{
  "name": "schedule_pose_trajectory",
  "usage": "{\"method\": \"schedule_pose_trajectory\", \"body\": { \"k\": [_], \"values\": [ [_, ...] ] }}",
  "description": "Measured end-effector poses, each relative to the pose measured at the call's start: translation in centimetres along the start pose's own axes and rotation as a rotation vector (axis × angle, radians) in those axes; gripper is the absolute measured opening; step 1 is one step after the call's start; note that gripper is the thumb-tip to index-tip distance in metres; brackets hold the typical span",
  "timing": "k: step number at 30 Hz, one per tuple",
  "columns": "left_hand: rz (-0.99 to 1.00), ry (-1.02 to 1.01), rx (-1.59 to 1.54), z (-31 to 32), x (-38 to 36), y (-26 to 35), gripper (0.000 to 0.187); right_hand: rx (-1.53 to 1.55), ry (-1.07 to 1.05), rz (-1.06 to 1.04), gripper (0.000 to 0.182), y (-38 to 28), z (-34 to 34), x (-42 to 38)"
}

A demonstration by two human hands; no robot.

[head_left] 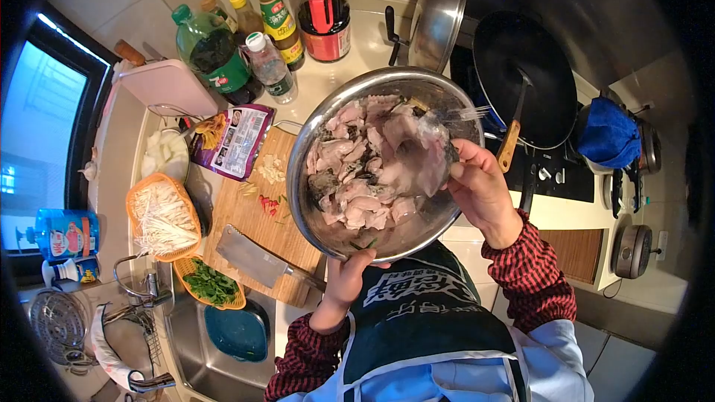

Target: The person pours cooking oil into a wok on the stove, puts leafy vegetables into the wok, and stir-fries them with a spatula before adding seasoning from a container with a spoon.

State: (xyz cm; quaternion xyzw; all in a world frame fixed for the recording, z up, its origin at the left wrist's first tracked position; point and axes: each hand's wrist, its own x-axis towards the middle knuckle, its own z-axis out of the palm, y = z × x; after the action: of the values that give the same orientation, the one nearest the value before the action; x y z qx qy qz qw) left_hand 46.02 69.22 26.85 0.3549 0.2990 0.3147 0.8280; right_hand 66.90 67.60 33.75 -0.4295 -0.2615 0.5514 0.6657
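A steel bowl full of raw, pale fish pieces is in front of me, some with dark skin. My left hand grips the bowl's near rim with its fingers closed. On the right side, my right hand pinches a large piece of fish above the bowl; it is partly smeared by motion and has a pale fin-like fringe at its far end. Left of the bowl, a cleaver lies on the wooden cutting board, by chopped garlic and red chili bits.
Bottles stand behind the board. A basket of white enoki-like mushrooms and a basket of green herbs sit at left by the sink. A black wok with a wooden-handled spatula rests on the stove at right.
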Motion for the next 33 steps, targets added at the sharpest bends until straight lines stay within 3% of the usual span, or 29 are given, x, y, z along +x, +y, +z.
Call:
{"method": "schedule_pose_trajectory", "body": {
  "k": [20, 33],
  "values": [
    [0.036, 0.022, -0.042, 0.0, -0.3, -0.1, 0.034, -0.048, 0.063, -0.015, 0.027, -0.4, 0.4, -0.5],
    [0.016, 0.029, -0.034, 0.2, -0.9, 0.2, 0.029, -0.358, 0.027, -0.010, 0.030, -0.1, -0.8, -2.0]
  ]
}}
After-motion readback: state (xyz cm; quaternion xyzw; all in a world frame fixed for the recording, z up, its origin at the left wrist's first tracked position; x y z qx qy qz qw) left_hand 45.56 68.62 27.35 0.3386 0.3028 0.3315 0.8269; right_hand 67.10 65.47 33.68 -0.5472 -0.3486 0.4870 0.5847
